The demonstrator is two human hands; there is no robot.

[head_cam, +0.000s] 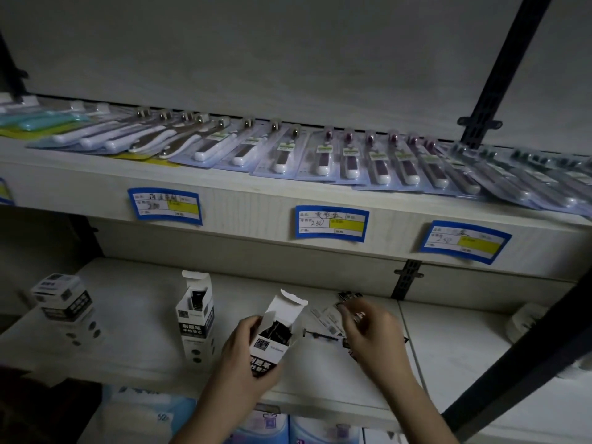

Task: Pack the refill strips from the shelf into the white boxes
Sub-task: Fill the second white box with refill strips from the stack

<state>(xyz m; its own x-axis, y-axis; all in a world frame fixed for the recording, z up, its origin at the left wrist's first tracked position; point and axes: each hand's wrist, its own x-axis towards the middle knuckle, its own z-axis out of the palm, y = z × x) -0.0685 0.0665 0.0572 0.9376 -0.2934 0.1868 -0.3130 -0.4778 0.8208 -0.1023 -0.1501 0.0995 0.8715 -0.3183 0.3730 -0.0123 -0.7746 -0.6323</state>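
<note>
Both hands work over the lower shelf [134,302]. Left hand [243,357] grips an open white box [275,334], tilted mouth toward the right hand [368,328], whose blurred fingers [350,310] curl just above loose refill strips [330,325]; whether they pinch one, I cannot tell.

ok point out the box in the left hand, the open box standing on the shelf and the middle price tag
box in the left hand [272,344]: head view, printed front face
open standing box [194,318]: head view, front face
middle price tag [331,223]: head view, centre of label
</note>
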